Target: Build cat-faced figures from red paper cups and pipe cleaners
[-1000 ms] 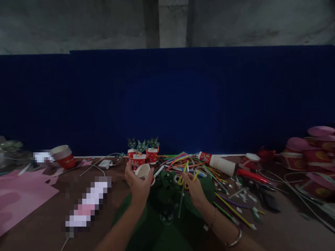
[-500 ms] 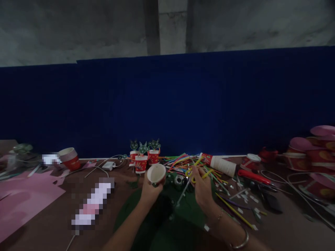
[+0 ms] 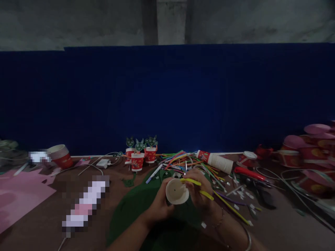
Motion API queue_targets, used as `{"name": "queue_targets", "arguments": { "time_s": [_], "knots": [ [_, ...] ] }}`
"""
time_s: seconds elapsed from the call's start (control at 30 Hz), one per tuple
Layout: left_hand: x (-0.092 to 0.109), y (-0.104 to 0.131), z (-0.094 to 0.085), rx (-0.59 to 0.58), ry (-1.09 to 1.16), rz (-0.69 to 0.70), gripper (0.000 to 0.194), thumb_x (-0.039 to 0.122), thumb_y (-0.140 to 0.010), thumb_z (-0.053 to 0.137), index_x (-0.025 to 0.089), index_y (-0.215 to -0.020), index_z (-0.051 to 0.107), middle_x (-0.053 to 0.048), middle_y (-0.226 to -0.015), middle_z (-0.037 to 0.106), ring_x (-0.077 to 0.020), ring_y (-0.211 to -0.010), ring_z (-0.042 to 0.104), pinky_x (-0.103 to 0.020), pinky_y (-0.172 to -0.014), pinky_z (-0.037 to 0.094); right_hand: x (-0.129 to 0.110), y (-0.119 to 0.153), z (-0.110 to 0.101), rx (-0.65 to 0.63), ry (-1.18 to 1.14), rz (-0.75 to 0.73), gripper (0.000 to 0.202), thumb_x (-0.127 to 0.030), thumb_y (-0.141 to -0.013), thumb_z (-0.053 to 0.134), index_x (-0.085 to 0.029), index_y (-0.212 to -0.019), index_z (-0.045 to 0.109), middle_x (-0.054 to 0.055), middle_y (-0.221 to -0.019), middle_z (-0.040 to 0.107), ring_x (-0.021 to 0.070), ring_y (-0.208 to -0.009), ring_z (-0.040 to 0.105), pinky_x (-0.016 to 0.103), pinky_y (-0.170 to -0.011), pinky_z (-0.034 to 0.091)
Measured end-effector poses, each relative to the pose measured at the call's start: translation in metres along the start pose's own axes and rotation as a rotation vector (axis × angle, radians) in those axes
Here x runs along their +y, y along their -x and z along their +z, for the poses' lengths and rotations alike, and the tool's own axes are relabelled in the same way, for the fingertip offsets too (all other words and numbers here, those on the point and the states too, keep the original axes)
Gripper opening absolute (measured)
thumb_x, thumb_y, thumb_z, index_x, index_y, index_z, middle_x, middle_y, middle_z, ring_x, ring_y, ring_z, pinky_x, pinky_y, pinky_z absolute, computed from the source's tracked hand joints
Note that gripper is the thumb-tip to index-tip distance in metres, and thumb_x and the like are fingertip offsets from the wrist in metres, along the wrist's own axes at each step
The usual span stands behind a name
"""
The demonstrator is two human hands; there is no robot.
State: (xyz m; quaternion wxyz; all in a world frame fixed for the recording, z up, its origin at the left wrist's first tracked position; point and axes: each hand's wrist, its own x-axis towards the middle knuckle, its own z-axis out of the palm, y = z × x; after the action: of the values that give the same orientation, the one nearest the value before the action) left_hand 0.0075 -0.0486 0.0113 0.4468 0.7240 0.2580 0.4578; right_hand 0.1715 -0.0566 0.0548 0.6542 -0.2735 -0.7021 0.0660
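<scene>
A paper cup (image 3: 177, 191) is tilted with its open mouth toward me, and my left hand (image 3: 161, 202) is wrapped round its left side. A small dark spot shows inside the cup. Right beside the rim, my right hand (image 3: 200, 191) is closed on a bent yellow pipe cleaner (image 3: 192, 181), whose one end reaches the cup's edge. Green material (image 3: 131, 216) lies beneath both hands. Behind them stand red cups with green animal-face cutouts (image 3: 137, 161).
Colourful pipe cleaners (image 3: 178, 158) are heaped behind my hands, beside a lying cup stack (image 3: 218, 163). Red-handled scissors (image 3: 251, 174) and white scraps lie at right, more cups (image 3: 289, 157) beyond. Left are pink paper (image 3: 23, 195), a cup stack (image 3: 61, 157) and a blurred-out device (image 3: 85, 205).
My left hand has moved right and nearer with the cup, turning its mouth more toward me. The yellow pipe cleaner in my right hand now meets the cup's rim. The view has shifted slightly.
</scene>
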Motion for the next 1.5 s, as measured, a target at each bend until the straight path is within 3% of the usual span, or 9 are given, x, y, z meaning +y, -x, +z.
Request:
{"name": "queue_targets", "arguments": {
  "time_s": [0.27, 0.53, 0.87, 1.07, 1.5],
  "knots": [
    [0.001, 0.002, 0.003, -0.028, 0.083, -0.059, 0.063, 0.041, -0.07, 0.065, 0.018, -0.123, 0.041, -0.013, -0.123, 0.046, -0.0279, -0.116, 0.043, -0.039, -0.099, 0.033, 0.008, 0.01, 0.006, -0.159, -0.021, 0.042, 0.015, -0.019, -0.082, 0.049, -0.023, -0.092, 0.06, 0.005, -0.078, 0.063, 0.0188, -0.073, 0.058, 0.033, -0.066, 0.047],
    [0.0, 0.0, 0.001, -0.039, 0.068, -0.019, 0.06, 0.038, -0.072, 0.064, 0.017, -0.124, 0.04, -0.013, -0.122, 0.046, -0.0277, -0.115, 0.044, -0.039, -0.099, 0.033, 0.017, 0.013, 0.007, -0.248, -0.026, 0.059, 0.016, -0.017, -0.082, 0.048, -0.022, -0.093, 0.06, 0.006, -0.082, 0.062, 0.0183, -0.077, 0.057, 0.033, -0.072, 0.046],
    [-0.006, 0.003, -0.001, -0.033, 0.054, -0.051, 0.059, 0.033, -0.073, 0.063, 0.02, -0.126, 0.039, -0.012, -0.128, 0.043, -0.0288, -0.12, 0.039, -0.039, -0.102, 0.031, 0.017, 0.015, 0.009, -0.271, -0.044, 0.113, 0.016, -0.022, -0.083, 0.048, -0.022, -0.093, 0.06, 0.006, -0.08, 0.062, 0.0189, -0.076, 0.057, 0.032, -0.07, 0.046],
    [-0.007, 0.002, -0.001, -0.07, 0.034, 0.006, 0.062, 0.033, -0.074, 0.063, 0.02, -0.127, 0.034, -0.012, -0.126, 0.042, -0.0288, -0.118, 0.041, -0.041, -0.1, 0.032, 0.016, 0.013, 0.011, -0.217, -0.063, 0.018, 0.014, -0.019, -0.084, 0.047, -0.022, -0.091, 0.059, 0.004, -0.077, 0.06, 0.0175, -0.071, 0.056, 0.03, -0.065, 0.045],
    [-0.012, 0.002, -0.002, -0.073, 0.028, 0.022, 0.061, 0.036, -0.075, 0.062, 0.021, -0.127, 0.033, -0.012, -0.125, 0.042, -0.0289, -0.117, 0.042, -0.041, -0.099, 0.033, 0.019, 0.014, 0.008, -0.239, -0.006, -0.009, 0.015, -0.015, -0.084, 0.046, -0.021, -0.094, 0.056, 0.005, -0.082, 0.06, 0.0183, -0.076, 0.056, 0.032, -0.068, 0.046]
  ]
}}
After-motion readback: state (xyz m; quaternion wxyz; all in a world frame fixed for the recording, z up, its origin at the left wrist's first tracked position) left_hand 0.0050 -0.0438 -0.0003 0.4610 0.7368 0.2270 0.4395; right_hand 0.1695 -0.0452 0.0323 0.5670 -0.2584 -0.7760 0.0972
